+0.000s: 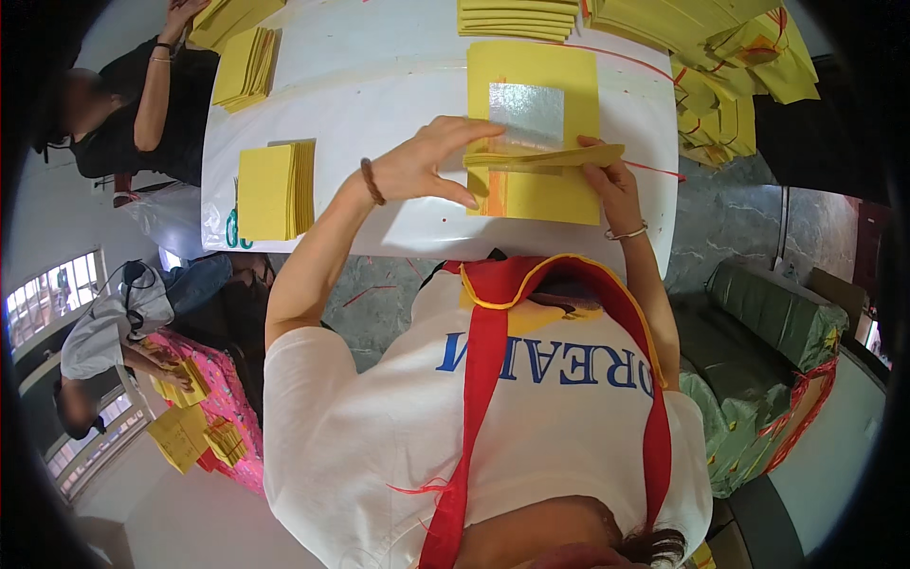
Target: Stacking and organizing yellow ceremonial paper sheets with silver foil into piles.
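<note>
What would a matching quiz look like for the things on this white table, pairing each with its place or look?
Things:
1. foil square
2. paper stack
3. left hand
4. right hand

Descriptions:
A. silver bangle on its wrist
B. lies apart, left of both hands
C. brown bracelet on its wrist
D. sits on the yellow sheet

Pairs: 1-D, 2-B, 3-C, 4-A

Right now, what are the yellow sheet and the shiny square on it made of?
The yellow sheet looks like thin matte paper: it folds up between both hands. The shiny square seems to be silver foil, since it glints and looks crinkled.
</note>
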The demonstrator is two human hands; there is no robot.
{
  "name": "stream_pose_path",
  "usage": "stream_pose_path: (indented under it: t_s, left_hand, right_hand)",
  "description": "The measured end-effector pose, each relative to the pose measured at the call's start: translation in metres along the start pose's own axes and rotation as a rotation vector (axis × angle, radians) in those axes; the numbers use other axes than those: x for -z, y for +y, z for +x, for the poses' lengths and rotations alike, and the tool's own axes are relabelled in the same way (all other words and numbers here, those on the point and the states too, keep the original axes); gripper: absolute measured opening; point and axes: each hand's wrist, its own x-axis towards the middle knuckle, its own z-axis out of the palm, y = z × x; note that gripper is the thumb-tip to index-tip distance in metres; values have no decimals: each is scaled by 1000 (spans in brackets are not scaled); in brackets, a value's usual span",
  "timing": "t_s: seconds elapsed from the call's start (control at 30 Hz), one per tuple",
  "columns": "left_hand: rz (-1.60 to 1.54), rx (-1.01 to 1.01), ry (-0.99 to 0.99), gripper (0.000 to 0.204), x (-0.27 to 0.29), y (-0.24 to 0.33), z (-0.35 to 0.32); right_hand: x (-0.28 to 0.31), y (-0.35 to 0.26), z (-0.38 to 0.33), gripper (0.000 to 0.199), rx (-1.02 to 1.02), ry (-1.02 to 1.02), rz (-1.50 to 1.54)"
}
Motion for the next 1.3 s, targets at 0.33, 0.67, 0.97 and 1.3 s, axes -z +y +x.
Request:
stream_pose_path:
  t_s: [0.33,0.67,0.97,1.3]
  left_hand:
    - [481,-91,133,40,-30,38,-30]
    - [-319,674,114,29,-43,24,-14]
    - [-615,768,265,28,-53,0,-7]
    - [-732,798,296,24,-51,-3,-2]
  right_hand:
    - [7,-61,-35,22,496,-155,-685]
    - [-19,-53,-35,27,72,48,-372]
    - [-37,-54,-7,46,-7,273,-387]
    - [-33,-44,-3,41,-80,266,-642]
